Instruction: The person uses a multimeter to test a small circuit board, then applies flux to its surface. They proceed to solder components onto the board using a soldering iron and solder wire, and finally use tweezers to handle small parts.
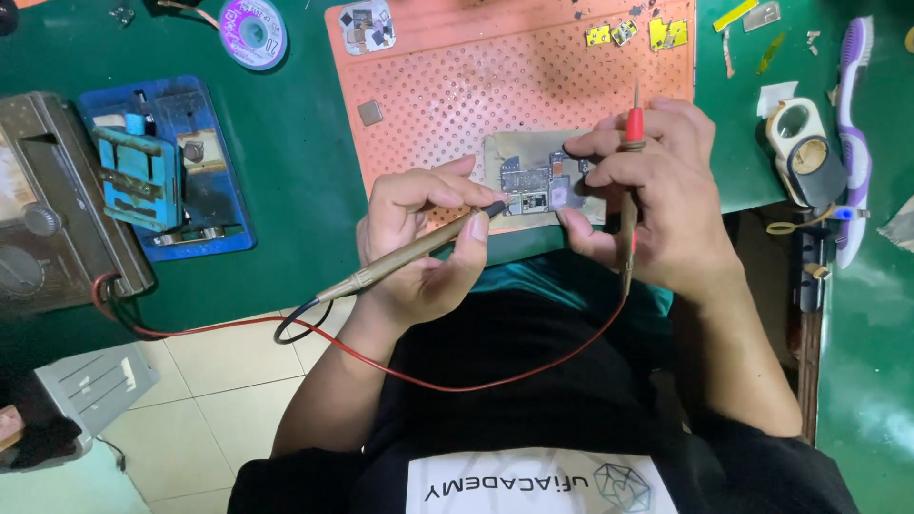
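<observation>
Orange dotted mat [533,76], green table [295,152], red-tipped probe [632,143], blue holder [162,167]

Circuit board [539,187] edges hidden by fingers [609,143]; multimeter [48,200] cut off left.

Electronics repair workshop. Green-matted tabletop [286,143] crowded with an orange perforated silicone work mat [447,86], a blue metal board-holding jig [157,171], a grey analogue multimeter [48,209] with red and black leads [476,381], a purple spool of solder wick [252,30], and small loose yellow circuit parts [638,33]. Pale tiled floor [219,390] below.
</observation>
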